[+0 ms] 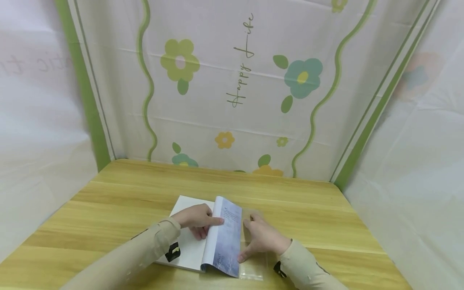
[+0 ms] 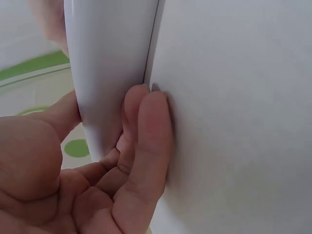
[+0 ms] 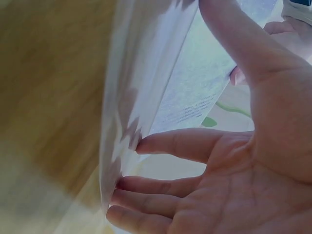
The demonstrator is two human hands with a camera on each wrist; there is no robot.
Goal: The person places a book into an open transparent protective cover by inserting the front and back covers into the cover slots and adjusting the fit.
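A book (image 1: 186, 251) lies on the table with a plain white page showing at left, and its bluish-purple printed cover (image 1: 229, 237) is bent over to the right in a curve. My left hand (image 1: 195, 217) pinches the curved part, thumb on top and fingers curled beneath; in the left wrist view those fingers (image 2: 153, 131) lie against the white page. From the cover's right edge extends a clear plastic sleeve (image 1: 255, 266). My right hand (image 1: 264, 235) has its fingers spread along it. The right wrist view shows straight fingertips touching the plastic (image 3: 114, 122), the thumb near the cover's edge.
The wooden table (image 1: 308, 209) extends around the book on all sides. Behind it hangs a white curtain (image 1: 217, 117) with flowers and lettering, and further white sheets stand at the left and right. Black straps (image 1: 173, 251) show at both sleeves.
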